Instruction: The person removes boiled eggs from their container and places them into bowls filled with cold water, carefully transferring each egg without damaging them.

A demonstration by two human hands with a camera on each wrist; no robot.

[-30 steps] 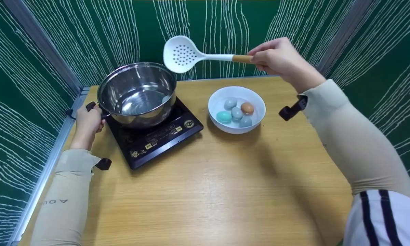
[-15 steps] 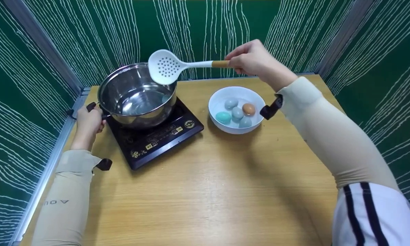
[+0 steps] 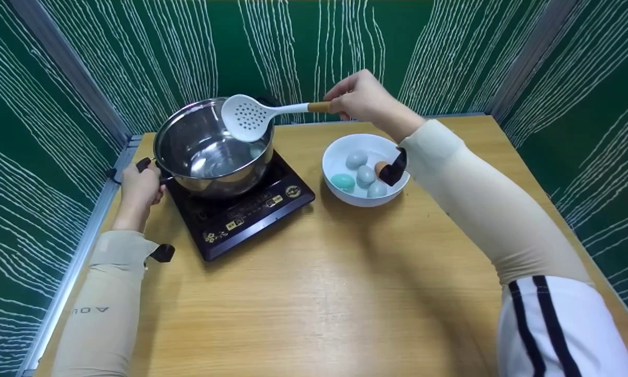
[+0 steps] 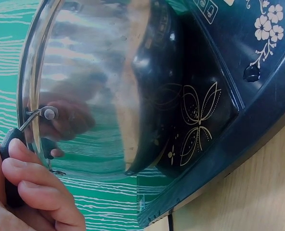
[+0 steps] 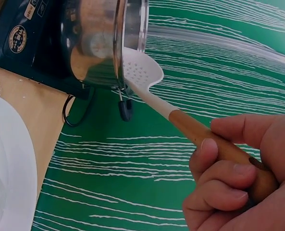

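Note:
My left hand (image 3: 140, 184) grips the black side handle (image 4: 13, 166) of a steel pot (image 3: 209, 180), which stands on a black induction cooker (image 3: 251, 213). A white skimmer (image 3: 246, 118) with a perforated head is in my right hand (image 3: 363, 99), held by its wooden handle (image 5: 200, 130) between thumb and fingers. Its head overlaps the pot's back right rim in the head view, tilted over the opening. Low inside the pot, on the right, a pale blue rounded shape (image 3: 256, 152) shows below the skimmer.
Right of the cooker, a white bowl (image 3: 345, 197) holds several pale blue eggs (image 3: 356, 158), a turquoise egg (image 3: 343, 182) and a brown egg, partly hidden by the right wrist camera (image 3: 395, 170). Green walls (image 3: 314, 47) enclose the wooden table (image 3: 314, 293) at the back and sides.
My right hand has moved left and down, bringing the skimmer head from beyond the pot's right edge to over its opening. The left hand keeps its grip on the pot handle.

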